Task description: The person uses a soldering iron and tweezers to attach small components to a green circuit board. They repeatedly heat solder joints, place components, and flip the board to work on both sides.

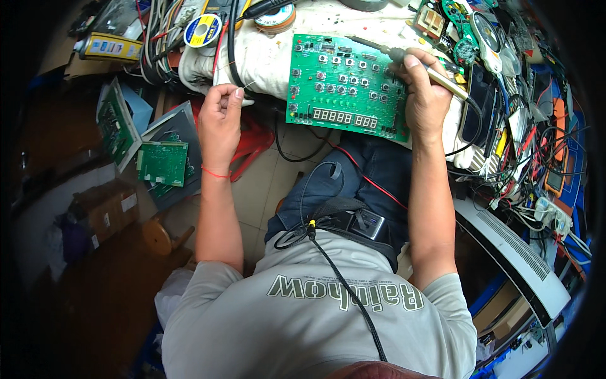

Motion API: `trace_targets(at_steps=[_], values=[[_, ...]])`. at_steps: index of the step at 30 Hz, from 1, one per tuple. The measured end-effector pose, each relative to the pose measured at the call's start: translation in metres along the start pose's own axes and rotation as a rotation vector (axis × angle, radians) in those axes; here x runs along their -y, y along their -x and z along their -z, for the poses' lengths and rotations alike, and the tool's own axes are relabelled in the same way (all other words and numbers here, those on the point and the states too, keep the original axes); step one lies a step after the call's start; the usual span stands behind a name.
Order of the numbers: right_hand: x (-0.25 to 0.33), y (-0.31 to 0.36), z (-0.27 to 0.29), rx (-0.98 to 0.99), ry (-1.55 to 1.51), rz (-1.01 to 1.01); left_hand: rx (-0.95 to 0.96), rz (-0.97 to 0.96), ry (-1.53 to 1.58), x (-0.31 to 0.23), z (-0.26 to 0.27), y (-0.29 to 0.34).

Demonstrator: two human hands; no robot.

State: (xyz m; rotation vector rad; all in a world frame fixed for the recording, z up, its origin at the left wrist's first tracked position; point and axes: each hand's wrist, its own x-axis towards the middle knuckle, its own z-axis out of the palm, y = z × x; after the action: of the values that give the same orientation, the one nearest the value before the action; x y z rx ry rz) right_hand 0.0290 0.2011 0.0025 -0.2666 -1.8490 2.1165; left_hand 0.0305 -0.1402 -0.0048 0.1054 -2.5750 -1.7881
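A green circuit board (348, 107) with several push buttons and a row of digit displays lies at the near edge of the cloth-covered table, its lower edge over my lap. My right hand (427, 104) is closed round a soldering iron (449, 83) at the board's right side. The iron's tip points left, over the board's upper edge; whether it touches cannot be made out. Left of the board, clear of it, my left hand (221, 120) is closed in a pinch. A thin wire (250, 85) sticks out by its fingertips.
Solder spools (203, 30) and cables stand at the back left, beside a yellow can (110, 48). Loose boards, tools and tangled leads (536, 139) crowd the right. Further circuit boards (163, 164) lean low at the left, near a red stool (255, 148). A black cable crosses my shirt.
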Motion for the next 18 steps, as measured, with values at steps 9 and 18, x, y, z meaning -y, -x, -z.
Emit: trace_targets(at_steps=[9, 18], values=[[0.003, 0.006, 0.001, -0.007, 0.008, 0.026, -0.025, -0.147, 0.095, -0.028, -0.048, -0.012], [-0.004, 0.006, 0.005, 0.028, 0.118, 0.077, -0.025, -0.124, -0.040, -0.016, -0.049, -0.009]])
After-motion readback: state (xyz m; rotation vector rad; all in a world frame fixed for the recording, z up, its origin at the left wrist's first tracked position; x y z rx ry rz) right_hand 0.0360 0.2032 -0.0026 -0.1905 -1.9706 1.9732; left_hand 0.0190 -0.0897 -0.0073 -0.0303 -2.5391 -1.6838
